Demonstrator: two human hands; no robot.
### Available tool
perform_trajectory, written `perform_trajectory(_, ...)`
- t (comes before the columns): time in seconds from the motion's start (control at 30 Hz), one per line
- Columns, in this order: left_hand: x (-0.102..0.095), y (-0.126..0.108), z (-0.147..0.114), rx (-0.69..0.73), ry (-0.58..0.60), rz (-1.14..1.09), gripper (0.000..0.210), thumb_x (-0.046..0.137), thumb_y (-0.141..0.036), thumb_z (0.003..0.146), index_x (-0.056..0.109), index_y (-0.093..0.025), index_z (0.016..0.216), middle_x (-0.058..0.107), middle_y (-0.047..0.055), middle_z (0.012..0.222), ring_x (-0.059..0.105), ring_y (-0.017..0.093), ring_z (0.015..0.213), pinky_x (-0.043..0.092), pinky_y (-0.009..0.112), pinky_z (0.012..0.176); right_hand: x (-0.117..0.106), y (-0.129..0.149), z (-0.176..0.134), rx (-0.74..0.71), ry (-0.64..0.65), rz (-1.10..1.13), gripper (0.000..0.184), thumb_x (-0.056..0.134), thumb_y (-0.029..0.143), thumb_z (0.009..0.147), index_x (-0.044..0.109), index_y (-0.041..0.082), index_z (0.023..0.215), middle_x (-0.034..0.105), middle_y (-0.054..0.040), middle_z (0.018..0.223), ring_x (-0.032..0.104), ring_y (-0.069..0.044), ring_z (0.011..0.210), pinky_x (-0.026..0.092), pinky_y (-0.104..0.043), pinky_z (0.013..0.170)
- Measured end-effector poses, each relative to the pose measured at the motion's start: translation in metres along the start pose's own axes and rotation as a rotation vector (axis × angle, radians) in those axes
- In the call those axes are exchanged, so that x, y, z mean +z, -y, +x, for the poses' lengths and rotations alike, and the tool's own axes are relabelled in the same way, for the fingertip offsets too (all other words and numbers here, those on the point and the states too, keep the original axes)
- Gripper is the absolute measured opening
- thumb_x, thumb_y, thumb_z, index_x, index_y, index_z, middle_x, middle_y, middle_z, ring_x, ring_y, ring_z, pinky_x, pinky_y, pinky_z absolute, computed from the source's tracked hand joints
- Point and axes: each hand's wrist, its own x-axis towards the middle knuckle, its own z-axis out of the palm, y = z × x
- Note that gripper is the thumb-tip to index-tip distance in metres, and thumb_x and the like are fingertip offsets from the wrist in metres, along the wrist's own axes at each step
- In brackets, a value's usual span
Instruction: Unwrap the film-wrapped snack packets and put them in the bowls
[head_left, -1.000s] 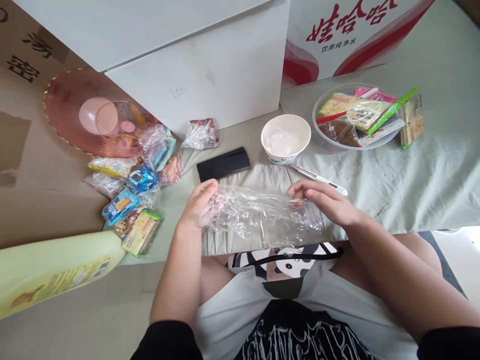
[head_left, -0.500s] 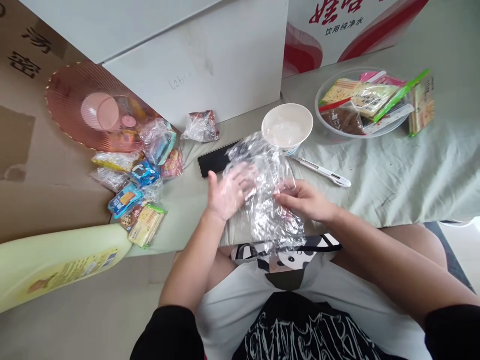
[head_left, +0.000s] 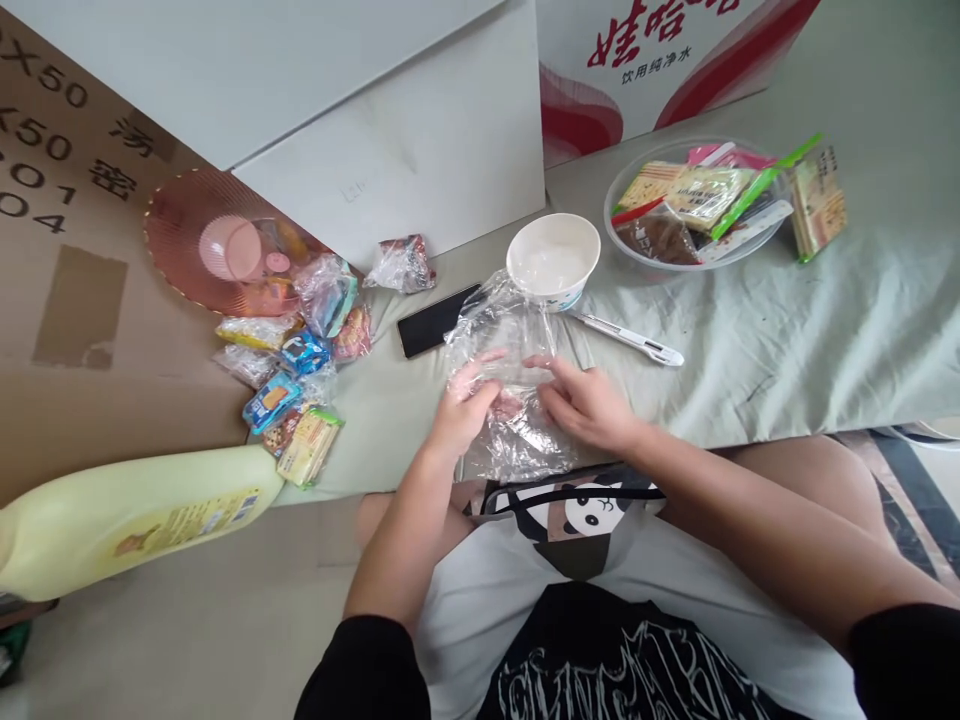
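A crinkled clear plastic bag [head_left: 517,445] lies spread at the table's front edge, with a small pinkish patch showing through its middle. On its left side my left hand [head_left: 461,410] holds the film, thumb to the front and fingers partly covered by it. My right hand [head_left: 589,405] grips the opposite side, its index finger stretched across the film and the others curled. Just behind the bag stands a white paper bowl [head_left: 555,255], its rim beside the bag's upper end. A white utility knife [head_left: 630,338] lies right of the bowl. Left of the bag is a black phone [head_left: 431,322].
A clear round tub [head_left: 619,240] of packaged snacks stands at right, a cracker pack [head_left: 819,205] beside it. At left, several wrapped snacks [head_left: 307,350] lie before a pink ribbed bowl [head_left: 176,235]. A yellow bottle [head_left: 150,510] juts in; white boxes [head_left: 450,150] line the back.
The bag has been lowered and lies flatter. My left hand's spread fingers have drawn in on the film, and my right hand has shifted slightly left. The view has turned a little left.
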Motion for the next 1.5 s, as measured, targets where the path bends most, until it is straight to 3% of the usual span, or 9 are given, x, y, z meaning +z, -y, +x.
perform_trajectory(0.1,-0.004,0.000,-0.004,0.043,0.040,-0.021,0.045,0.081,-0.045,0.075,0.068,-0.023,0.111,0.063,-0.005,0.052,0.054,0.013,0.036,0.041,0.021,0.036,-0.003,0.000,0.000,-0.032,0.098,0.339,0.028,0.044,0.030,0.100,0.058,0.022,0.122,0.064,0.0039,0.065,0.064,-0.013,0.058,0.049,-0.027,0.062)
perform_trajectory(0.3,-0.016,-0.019,-0.015,0.254,0.181,0.018,0.040,0.087,-0.052,0.063,0.066,-0.019,0.058,0.061,0.002,0.056,0.054,0.013,0.043,0.043,0.025,0.038,-0.022,0.007,0.005,-0.158,0.209,0.639,0.020,0.056,0.034,0.093,0.066,0.020,0.082,0.065,-0.0013,0.081,0.062,-0.013,0.070,0.051,-0.028,0.067)
perform_trajectory(0.47,0.000,-0.059,-0.039,0.574,0.375,0.806,0.019,0.063,-0.026,0.083,0.081,-0.021,0.087,0.068,0.007,0.083,0.063,0.017,0.070,0.053,0.031,0.064,-0.044,0.009,0.009,-0.131,0.298,0.461,0.057,0.037,0.050,0.099,0.064,0.018,0.059,0.064,-0.0064,0.071,0.060,-0.017,0.073,0.048,-0.034,0.078)
perform_trajectory(0.6,0.017,-0.088,-0.057,0.559,0.344,1.209,0.037,0.064,-0.022,0.080,0.078,-0.025,0.114,0.066,0.007,0.102,0.062,0.018,0.080,0.054,0.033,0.073,-0.048,0.008,0.010,-0.091,0.231,0.236,0.030,0.070,0.045,0.080,0.056,0.020,0.071,0.054,0.0020,0.066,0.048,-0.013,0.062,0.040,-0.030,0.064)
perform_trajectory(0.77,0.016,-0.097,-0.037,0.442,0.135,0.651,0.046,0.066,-0.066,0.080,0.079,-0.022,0.085,0.064,0.009,0.089,0.062,0.022,0.084,0.054,0.035,0.077,-0.049,0.012,0.009,-0.118,0.047,0.289,0.051,0.065,0.018,0.073,0.045,0.023,0.121,0.045,0.0068,0.073,0.047,-0.014,0.063,0.041,-0.030,0.063)
perform_trajectory(0.97,0.043,-0.075,-0.002,0.054,-0.049,0.142,0.054,0.091,-0.030,0.057,0.064,-0.023,0.102,0.072,0.002,0.092,0.069,0.018,0.079,0.055,0.031,0.074,-0.056,0.009,0.015,-0.070,-0.116,0.608,0.057,0.068,0.028,0.074,0.041,0.026,0.125,0.054,0.0033,0.080,0.056,-0.016,0.071,0.047,-0.031,0.067)
perform_trajectory(1.13,0.063,-0.069,0.015,0.100,-0.091,0.229,0.027,0.082,-0.028,0.066,0.061,-0.020,0.082,0.067,-0.002,0.072,0.066,0.013,0.062,0.049,0.022,0.056,-0.074,0.001,0.015,0.081,0.021,0.449,0.015,0.065,0.027,0.076,0.052,0.021,0.080,0.059,-0.0008,0.074,0.059,-0.016,0.071,0.049,-0.031,0.066)
perform_trajectory(1.3,0.056,-0.073,0.024,0.128,-0.062,0.254,0.029,0.082,-0.035,0.066,0.062,-0.022,0.082,0.056,-0.005,0.055,0.048,0.009,0.039,0.036,0.020,0.038,-0.089,0.007,0.015,0.026,-0.017,0.687,0.022,0.062,0.026,0.079,0.053,0.024,0.098,0.055,0.0053,0.065,0.052,-0.012,0.052,0.044,-0.026,0.050)
perform_trajectory(1.5,0.059,-0.091,0.032,0.502,-0.344,0.312,0.004,0.067,-0.021,0.070,0.063,-0.022,0.071,0.065,0.001,0.077,0.065,0.015,0.077,0.053,0.024,0.066,-0.107,0.011,0.015,-0.095,-0.186,0.602,0.023,0.049,0.037,0.086,0.059,0.020,0.073,0.061,-0.0038,0.070,0.059,-0.017,0.066,0.050,-0.033,0.066)
